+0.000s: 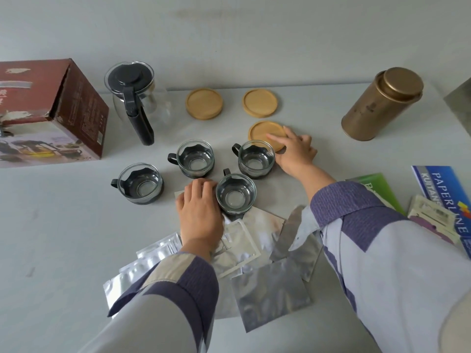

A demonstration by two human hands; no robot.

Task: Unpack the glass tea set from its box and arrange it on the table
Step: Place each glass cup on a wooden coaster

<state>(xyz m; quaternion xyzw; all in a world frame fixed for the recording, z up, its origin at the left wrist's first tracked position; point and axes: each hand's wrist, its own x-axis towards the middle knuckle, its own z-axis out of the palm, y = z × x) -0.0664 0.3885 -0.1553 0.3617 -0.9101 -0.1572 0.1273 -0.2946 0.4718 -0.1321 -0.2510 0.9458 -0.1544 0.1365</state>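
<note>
1. My left hand [200, 215] lies palm down with its fingers curled against the side of the nearest glass cup [235, 193]; from this angle I think it is gripping the cup, though the fingertips are hidden behind the glass.
2. My right hand [295, 151] reaches forward with straight fingers resting flat on the near wooden coaster [266, 133], holding nothing.
3. That coaster sits just behind the right-hand cup [256, 159], whose rim covers part of its edge.
4. Two more cups stand to the left: the middle cup [195, 159] and the left cup [140, 183], all with dark holders and handles.
5. The glass teapot [136, 103] with its black lid and handle stands beside the tea set box [51, 110], which is cut off at the left edge.
6. Two further coasters lie at the back: the left coaster [204, 103] and the right coaster [260, 101].
7. A gold tin [381, 103] stands well apart on the right.
8. Silver foil pouches [270, 289] are strewn under my forearms, partly hidden by my sleeves.
9. A blue paper pack [443, 200] and a green packet [374, 184] sit at the right, cut by the frame edge and my sleeve.
</note>
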